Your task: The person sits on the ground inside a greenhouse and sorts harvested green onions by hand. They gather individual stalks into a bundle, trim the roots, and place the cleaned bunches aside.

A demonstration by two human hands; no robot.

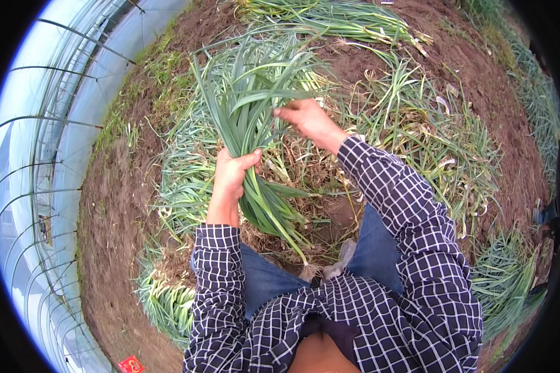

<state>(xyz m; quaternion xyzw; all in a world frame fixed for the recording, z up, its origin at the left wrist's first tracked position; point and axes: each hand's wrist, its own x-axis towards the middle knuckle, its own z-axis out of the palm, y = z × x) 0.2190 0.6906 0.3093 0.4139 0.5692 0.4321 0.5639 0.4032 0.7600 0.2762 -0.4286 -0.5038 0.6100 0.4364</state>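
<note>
Greenhouse plastic wall (56, 124) curved along far left. Left hand (230, 177) closed around middle of green onion bunch (255, 124), held upright above lap, leaves fanning upward, roots hanging near knees. Right hand (308, 121) pinched single leaf at bunch's upper right side. Pulled onions (417, 137) lay scattered over brown soil (479, 81) at right. Checked sleeves, blue jeans (261, 280) below.

The leek bunch (255, 137) has smooth, waxy green leaves; the soil (112, 205) is rough, crumbly brown; the checked shirt (417, 248) is soft cloth.
</note>
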